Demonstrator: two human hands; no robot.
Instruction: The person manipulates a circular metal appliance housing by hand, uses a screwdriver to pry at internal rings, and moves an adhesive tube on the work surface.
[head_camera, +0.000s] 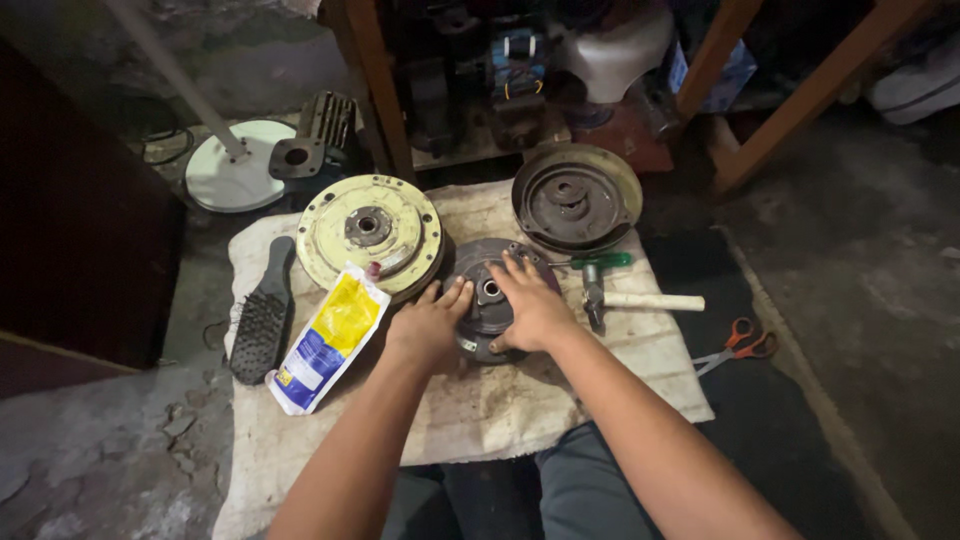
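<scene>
Head view: both hands' fingers (455, 296) spread flat atop dark round disc (487, 300), gripping nothing.

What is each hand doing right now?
Left hand: open, flat on the dark round motor part.
Right hand: open, fingers spread, pressing the same part.

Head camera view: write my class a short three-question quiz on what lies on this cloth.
1. True or false: both hands rest on the dark round metal part.
2. Which lies nearest the right hand? A) wire brush B) hammer C) scissors
3. What leans against the pale yellow disc?

Key: 1 true; 2 B; 3 the yellow and blue pouch. The left hand lies flat.
</scene>
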